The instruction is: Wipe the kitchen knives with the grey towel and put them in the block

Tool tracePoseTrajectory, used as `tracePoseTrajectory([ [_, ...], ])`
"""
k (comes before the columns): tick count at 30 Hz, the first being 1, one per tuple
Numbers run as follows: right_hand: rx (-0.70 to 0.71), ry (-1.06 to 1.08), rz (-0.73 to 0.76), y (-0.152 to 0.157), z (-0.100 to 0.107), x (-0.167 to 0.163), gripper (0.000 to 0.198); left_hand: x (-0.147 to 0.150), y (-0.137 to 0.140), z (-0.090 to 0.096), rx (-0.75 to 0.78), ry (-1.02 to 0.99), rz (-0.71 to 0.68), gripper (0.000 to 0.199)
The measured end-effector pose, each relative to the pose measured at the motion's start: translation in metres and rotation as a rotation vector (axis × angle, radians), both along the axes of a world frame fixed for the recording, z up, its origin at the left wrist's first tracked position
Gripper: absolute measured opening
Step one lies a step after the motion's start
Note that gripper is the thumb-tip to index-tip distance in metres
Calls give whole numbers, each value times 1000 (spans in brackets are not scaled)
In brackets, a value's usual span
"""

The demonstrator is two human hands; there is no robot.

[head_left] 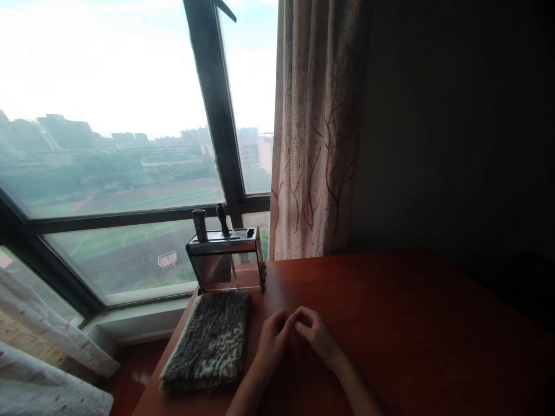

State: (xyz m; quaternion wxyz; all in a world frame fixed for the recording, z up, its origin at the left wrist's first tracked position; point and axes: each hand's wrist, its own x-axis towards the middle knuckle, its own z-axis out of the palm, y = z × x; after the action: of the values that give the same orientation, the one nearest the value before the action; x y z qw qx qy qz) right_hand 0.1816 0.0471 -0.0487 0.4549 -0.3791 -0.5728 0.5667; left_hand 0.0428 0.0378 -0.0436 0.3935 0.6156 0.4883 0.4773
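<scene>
My left hand and my right hand meet over the wooden table, with their fingertips touching. The fingers of both are curled in, and I see no object in either. A folded grey and white fleecy cloth lies just left of my left hand, apart from it. Beyond the cloth stands a knife block with clear sides and a metal-looking top. Two dark handles stick up from it, and a broad blade shows dimly inside.
Past the table's left edge are a window with dark frames and a low sill. A patterned curtain hangs behind the table, and another curtain is at the lower left. The dark wall fills the right.
</scene>
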Motion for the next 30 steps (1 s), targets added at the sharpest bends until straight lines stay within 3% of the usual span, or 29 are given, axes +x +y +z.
tracePoseTrajectory([
  [13,293,-358,-220,1,-6,-1,19,1,1,-3,6,81,52,28],
  [30,294,-377,-250,-1,-5,-1,21,2,2,-1,-14,26,40,25],
])
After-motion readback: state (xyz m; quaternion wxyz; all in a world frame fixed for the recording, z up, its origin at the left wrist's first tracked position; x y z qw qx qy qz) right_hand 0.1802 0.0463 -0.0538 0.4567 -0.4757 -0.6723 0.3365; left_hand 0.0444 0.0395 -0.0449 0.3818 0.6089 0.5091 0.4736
